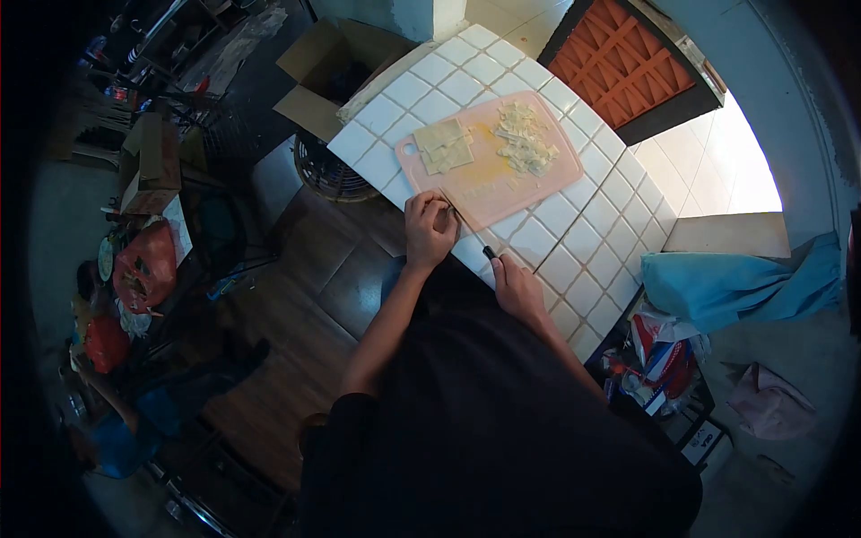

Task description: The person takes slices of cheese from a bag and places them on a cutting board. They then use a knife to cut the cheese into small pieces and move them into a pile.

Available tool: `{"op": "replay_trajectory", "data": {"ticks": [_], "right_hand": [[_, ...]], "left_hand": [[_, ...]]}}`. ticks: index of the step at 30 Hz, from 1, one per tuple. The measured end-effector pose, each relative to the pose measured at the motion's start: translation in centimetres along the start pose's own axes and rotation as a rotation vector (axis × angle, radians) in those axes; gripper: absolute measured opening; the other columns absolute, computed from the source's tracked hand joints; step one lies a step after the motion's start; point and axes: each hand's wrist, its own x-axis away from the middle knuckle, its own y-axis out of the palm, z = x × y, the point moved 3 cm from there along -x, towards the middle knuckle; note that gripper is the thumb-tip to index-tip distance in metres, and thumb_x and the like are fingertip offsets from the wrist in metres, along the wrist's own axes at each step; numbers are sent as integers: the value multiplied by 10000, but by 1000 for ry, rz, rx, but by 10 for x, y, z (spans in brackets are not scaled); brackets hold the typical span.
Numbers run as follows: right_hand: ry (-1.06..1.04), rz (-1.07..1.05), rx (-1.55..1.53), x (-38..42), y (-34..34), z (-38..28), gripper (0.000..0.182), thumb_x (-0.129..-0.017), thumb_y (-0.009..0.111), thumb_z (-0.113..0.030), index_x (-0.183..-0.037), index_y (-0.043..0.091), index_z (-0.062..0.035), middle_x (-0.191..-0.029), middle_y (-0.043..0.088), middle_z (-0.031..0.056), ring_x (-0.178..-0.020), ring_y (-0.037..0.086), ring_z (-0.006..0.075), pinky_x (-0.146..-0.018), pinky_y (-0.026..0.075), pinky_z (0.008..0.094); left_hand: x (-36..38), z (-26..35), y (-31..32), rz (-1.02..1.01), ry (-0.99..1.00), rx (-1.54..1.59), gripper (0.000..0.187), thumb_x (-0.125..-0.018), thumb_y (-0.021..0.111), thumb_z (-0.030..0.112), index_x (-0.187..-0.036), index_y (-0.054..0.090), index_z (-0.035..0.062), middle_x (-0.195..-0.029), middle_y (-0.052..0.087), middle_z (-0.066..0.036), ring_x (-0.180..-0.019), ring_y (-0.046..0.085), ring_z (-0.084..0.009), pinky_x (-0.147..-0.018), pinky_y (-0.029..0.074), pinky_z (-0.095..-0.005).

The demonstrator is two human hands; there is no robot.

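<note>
My right hand grips the black handle of a knife, whose narrow blade points up and left along the near edge of a pink cutting board. By the blade's far end, at the board's near left edge, is my left hand, its fingers curled together; what they hold, if anything, is hidden. Flat, pale yellow sheets lie stacked on the board's left part. A heap of pale cut strips rests on the right part, and yellowish smears mark the surface between.
The board lies on a white tiled counter. Beyond its left edge are an open cardboard box and a round basket. A blue-green cloth hangs at right, above packaged items. Another person's arm shows at lower left.
</note>
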Motion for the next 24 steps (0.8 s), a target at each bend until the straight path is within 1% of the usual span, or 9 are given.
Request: {"op": "replay_trajectory", "data": {"ticks": [5,7,12,14,15,17,19,21,24], "right_hand": [[8,-33,16,-2,-1,-3,353,-1066,424,-393,-1041,578,-76,-765,664,256,-743,651,477,-676,475,605],[31,-29,63,5,-1,2,345,-1064,431,-391,-1025,572,-79,-765,664,255,-747,651,478,-676,474,606],[27,-20,29,7,-10,6,349,-1059,449,-387,-1007,582,-69,-776,668,246,-753,649,476,-687,474,601],[-22,78,-19,1,-9,9,357,-1059,450,-383,-978,587,-64,-764,663,240,-751,644,475,-687,472,598],[-22,83,-23,-2,-11,9,357,-1059,450,-383,-978,587,-64,-764,663,240,-751,644,475,-687,472,598],[55,113,-48,-6,-16,12,371,-1060,451,-382,-932,589,-61,-754,657,238,-761,643,472,-690,468,596],[82,149,-79,-14,-23,21,379,-1060,451,-387,-925,591,-61,-748,652,239,-763,641,472,-688,463,597],[127,197,-115,-20,-32,32,397,-1060,452,-395,-904,590,-57,-740,643,230,-757,634,465,-677,453,586],[168,144,-190,-23,-43,41,390,-1061,450,-384,-904,585,-53,-743,640,219,-760,627,456,-684,455,565]], "left_hand": [[3,3,-1,-2,-10,6,188,-758,742,25,-913,636,30,-1089,601,-126,-1070,556,-339,-940,471,-445],[1,3,-1,6,6,-1,193,-753,741,16,-915,635,31,-1093,600,-127,-1062,553,-340,-941,469,-444],[3,4,0,-6,11,-8,186,-771,736,32,-934,646,33,-1084,594,-124,-1042,549,-337,-935,465,-451],[0,5,0,-11,9,-19,178,-783,734,44,-940,650,34,-1079,592,-122,-1037,548,-335,-934,463,-453],[-2,6,0,-9,18,-36,168,-794,735,64,-941,658,40,-1074,588,-118,-1035,548,-330,-921,462,-452],[-4,9,0,-11,27,-55,159,-805,737,84,-943,665,46,-1068,585,-113,-1033,547,-324,-907,461,-451],[-10,16,2,-59,41,-149,127,-831,732,107,-934,675,59,-1028,595,-96,-1005,556,-315,-861,458,-441],[-15,17,10,-82,55,-171,115,-840,728,109,-935,680,65,-991,601,-89,-977,566,-308,-849,456,-437],[-19,21,18,-110,69,-179,101,-856,720,112,-939,684,66,-930,615,-85,-930,587,-303,-832,458,-433]]}}
